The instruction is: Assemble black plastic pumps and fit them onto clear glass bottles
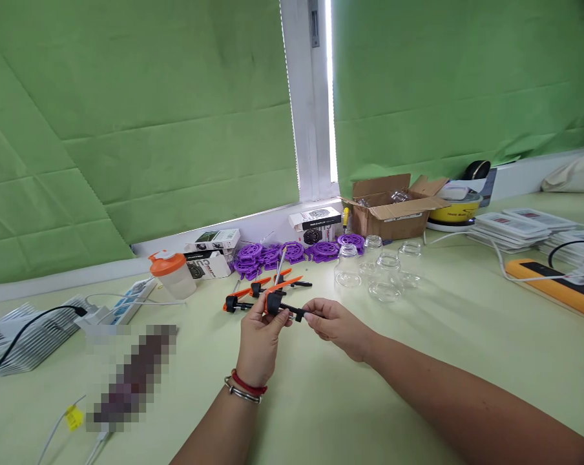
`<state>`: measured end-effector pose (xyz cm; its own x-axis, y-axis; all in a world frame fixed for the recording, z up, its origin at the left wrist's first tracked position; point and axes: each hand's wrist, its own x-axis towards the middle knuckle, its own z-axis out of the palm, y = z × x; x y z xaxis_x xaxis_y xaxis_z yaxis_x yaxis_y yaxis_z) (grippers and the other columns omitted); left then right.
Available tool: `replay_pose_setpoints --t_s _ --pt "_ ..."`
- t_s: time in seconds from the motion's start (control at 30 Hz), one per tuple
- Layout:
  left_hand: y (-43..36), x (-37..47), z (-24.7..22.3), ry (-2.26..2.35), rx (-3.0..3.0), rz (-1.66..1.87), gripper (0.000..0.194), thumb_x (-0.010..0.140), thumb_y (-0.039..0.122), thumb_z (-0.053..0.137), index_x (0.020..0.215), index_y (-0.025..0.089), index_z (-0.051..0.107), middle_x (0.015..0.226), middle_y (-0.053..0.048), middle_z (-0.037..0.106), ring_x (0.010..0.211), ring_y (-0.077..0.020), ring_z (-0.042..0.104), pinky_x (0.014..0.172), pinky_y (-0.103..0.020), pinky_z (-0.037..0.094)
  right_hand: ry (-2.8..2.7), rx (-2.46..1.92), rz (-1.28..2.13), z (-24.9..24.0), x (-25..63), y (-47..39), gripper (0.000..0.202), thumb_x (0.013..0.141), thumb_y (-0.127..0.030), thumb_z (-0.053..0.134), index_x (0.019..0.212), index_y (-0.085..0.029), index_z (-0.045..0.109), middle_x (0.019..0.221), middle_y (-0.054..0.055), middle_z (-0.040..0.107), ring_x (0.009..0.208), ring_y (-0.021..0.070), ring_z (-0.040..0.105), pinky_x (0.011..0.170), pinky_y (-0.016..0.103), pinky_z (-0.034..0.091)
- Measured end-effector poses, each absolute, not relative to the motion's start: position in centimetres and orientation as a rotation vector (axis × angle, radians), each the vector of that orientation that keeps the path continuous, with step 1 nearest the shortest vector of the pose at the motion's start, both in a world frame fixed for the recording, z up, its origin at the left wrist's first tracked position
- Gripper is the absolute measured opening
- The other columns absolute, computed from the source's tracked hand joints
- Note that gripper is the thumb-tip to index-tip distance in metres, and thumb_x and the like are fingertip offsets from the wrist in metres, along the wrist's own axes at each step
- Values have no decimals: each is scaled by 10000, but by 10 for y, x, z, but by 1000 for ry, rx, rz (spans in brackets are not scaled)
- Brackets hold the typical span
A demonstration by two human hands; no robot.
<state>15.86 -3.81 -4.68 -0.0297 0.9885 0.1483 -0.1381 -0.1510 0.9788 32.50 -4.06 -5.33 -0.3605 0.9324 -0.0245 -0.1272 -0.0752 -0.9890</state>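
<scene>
Dark shape [135,376] pixelated, unidentifiable; orange strip [556,289] cut off by right edge.

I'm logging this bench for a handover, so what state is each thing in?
Left hand: closed on black-and-orange tool
Right hand: gripping the tool's black shaft
Cardboard box: flaps open
Glass jars: upright, uncapped
Orange-topped bottle: upright, lid on
Green curtains: drawn

On the pale green flat worktop [466,323], 4 clear round glass jars [385,281] stand at 1 o'clock, before the open brown cardboard box [391,228]; round purple plastic pieces [294,252] lie at 12 o'clock.
</scene>
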Motion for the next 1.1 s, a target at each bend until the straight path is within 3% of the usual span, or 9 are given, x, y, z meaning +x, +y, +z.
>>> replay_pose_setpoints --t_s 0.23,0.53,0.6,0.7,0.77,0.83,0.93,1.1 --pt "-42 164 -45 1079 1285 1450 404 687 210 709 1081 192 619 731 34 619 617 -84 580 662 -232 508 -1388 -932 1508 -60 327 -39 257 775 -399 624 872 -177 538 672 -53 393 556 75 255 533 250 199" --pt "-43 164 -48 1204 1395 1422 497 720 236 671 1205 220 562 914 -15 615 586 -81 548 560 -239 514 -1473 -916 1459 -66 326 -37 266 829 -432 569 900 -177 545 671 -47 392 577 86 267 556 253 222" --pt "-41 162 -50 1231 1492 1411 466 750 256 645 1207 223 560 1007 -45 619 694 -124 597 624 -273 533 -1482 -922 1454 -66 326 -37 281 830 -449 564 895 -176 539 666 -46 403 579 88 274 556 253 226" --pt "-40 158 -51 1315 1678 1403 479 793 289 614 1258 228 517 1202 -86 579 1022 -221 593 891 -375 491 -1481 -919 1465 -66 325 -38 310 830 -482 557 887 -179 524 663 -44 425 579 90 290 557 251 238" --pt "-41 156 -51 1332 1779 1392 539 827 305 582 1338 238 421 1345 -98 490 1245 -255 458 1053 -425 356 -1475 -907 1491 -64 323 -42 330 832 -510 544 860 -184 507 657 -42 437 578 91 307 555 250 245" --pt "-42 155 -49 1268 1841 1399 574 866 305 531 1391 248 304 1458 -102 355 1365 -244 297 1115 -433 260 -1473 -886 1531 -60 321 -47 355 838 -539 520 828 -186 490 652 -36 464 576 93 328 555 251 256" --pt "-44 156 -46 1087 1869 1479 469 896 296 486 1324 257 297 1510 -112 243 1395 -222 232 1116 -433 260 -1475 -853 1594 -55 316 -55 384 856 -559 477 836 -177 497 645 -20 513 566 95 354 565 255 279" --pt "-44 156 -46 973 1855 1583 385 849 285 577 1194 256 407 1394 -111 416 1325 -244 365 1074 -455 320 -1398 -766 1688 -53 313 -60 404 856 -563 477 856 -161 521 629 -11 534 542 93 381 561 255 292"
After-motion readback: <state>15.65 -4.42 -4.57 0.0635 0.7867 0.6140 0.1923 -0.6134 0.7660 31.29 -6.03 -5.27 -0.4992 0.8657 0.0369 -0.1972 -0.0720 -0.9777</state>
